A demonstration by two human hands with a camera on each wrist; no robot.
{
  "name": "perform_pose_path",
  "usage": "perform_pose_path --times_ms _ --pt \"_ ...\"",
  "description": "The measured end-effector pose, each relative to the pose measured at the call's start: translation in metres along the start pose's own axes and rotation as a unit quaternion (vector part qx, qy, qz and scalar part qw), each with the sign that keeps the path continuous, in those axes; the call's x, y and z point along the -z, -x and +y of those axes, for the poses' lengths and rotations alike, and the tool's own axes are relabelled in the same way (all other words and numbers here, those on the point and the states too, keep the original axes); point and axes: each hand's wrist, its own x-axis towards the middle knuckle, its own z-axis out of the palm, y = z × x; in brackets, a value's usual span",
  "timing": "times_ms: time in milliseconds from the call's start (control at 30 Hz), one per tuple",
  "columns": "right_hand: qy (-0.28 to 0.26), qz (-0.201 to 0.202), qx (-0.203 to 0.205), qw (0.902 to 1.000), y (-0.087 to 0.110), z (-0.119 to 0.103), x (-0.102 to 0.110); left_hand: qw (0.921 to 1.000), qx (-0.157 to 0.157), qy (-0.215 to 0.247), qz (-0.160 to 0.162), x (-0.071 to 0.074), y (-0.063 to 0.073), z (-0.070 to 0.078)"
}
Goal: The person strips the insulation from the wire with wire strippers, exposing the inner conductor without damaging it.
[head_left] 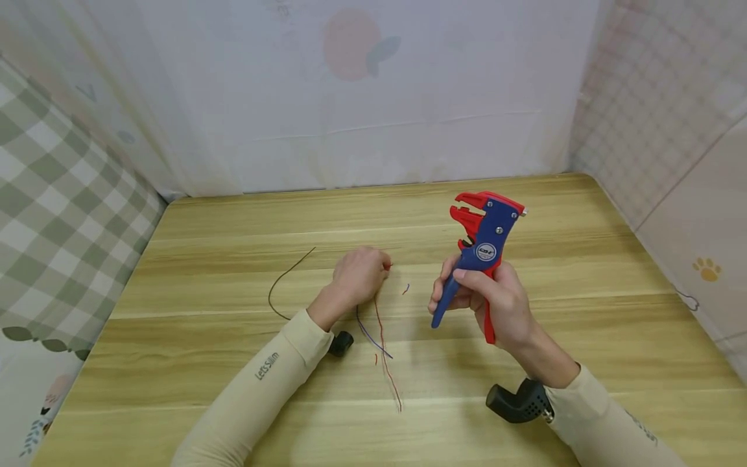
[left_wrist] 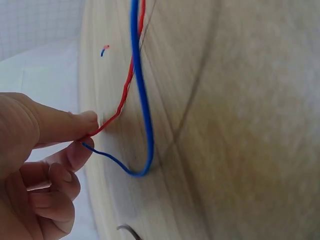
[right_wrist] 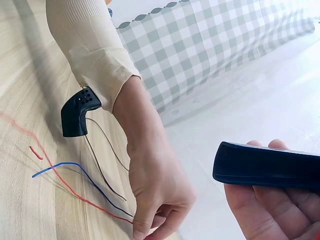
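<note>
My left hand (head_left: 360, 275) is low over the middle of the table, pinching a red wire (head_left: 382, 337) and a blue wire (head_left: 369, 336) together between thumb and index finger. In the left wrist view, the red wire (left_wrist: 124, 95) and blue wire (left_wrist: 146, 115) meet at the fingertips, and their free ends trail away. On the right, my right hand (head_left: 508, 305) grips a red-and-blue wire stripper (head_left: 489, 237) by its handles. The stripper's head points up and left, its jaws apart with nothing between them. In the right wrist view, only a dark handle (right_wrist: 270, 165) shows.
A thin dark brown wire (head_left: 270, 295) curves across the wooden table (head_left: 204, 259) left of my left hand. A short red scrap (head_left: 376, 359) and a small blue-and-red scrap (head_left: 405, 289) lie nearby. A curtained wall (head_left: 408, 130) stands behind the table.
</note>
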Motion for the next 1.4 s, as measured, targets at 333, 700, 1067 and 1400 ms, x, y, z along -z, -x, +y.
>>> perform_pose_path --times_ms 333,700,1067,1400 --pt "0.001 0.0 -0.002 1.0 0.001 0.001 0.0 0.9964 0.033 0.065 0.043 0.019 0.013 -0.019" --pt "0.005 0.006 -0.008 0.9999 0.004 -0.002 0.006 0.9904 0.078 0.111 -0.027 0.04 0.064 -0.076" --pt "0.007 0.007 -0.014 0.9999 0.008 0.002 0.008 0.9964 0.038 0.061 -0.044 0.014 0.059 -0.06" --pt "0.012 0.004 -0.013 0.9998 0.007 0.005 0.008 0.9945 0.068 0.07 -0.038 0.017 0.057 -0.059"
